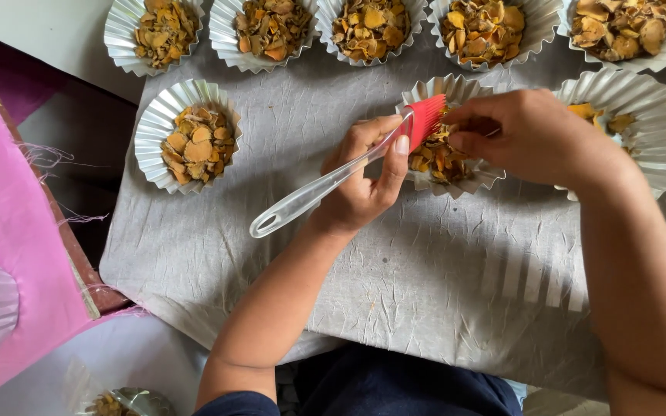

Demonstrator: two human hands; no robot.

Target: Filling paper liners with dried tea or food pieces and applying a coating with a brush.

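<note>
We are gripping a clear-handled red brush [371,158] in our left hand [360,181], its bristles touching the foil cup [456,173] of dried slices mid-tabletop [425,293], while our right hand [526,139] is pinching closed over that cup's contents.

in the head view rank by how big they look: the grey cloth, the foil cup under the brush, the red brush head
1. grey cloth, by far the largest.
2. foil cup, partly hidden by the right hand.
3. red brush head, smallest; the left hand holds its clear handle.
All lie at similar depth, so the order is safe.
</note>
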